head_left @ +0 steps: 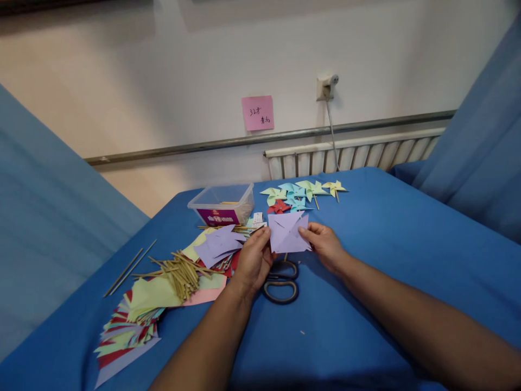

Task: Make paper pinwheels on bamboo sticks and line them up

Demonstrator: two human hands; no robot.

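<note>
Between both hands is a purple square of paper (288, 233) with slits running in from its corners. My left hand (257, 257) is closed on its left edge, thumb on top. The fingers of my right hand (323, 243) pinch the right edge. Below the paper, black-handled scissors (280, 292) lie on the blue cloth, their blades mostly hidden. Left of my left hand, more purple paper pieces (220, 247) rest on other sheets, beside a heap of thin wooden sticks (183, 276).
Behind stands a clear plastic box (222, 203) with sticks in it. Several finished paper pinwheels (313, 189) lie at the back. A fanned stack of coloured paper (130, 331) and two long sticks (129, 271) lie on the left of the blue-covered table (386, 260).
</note>
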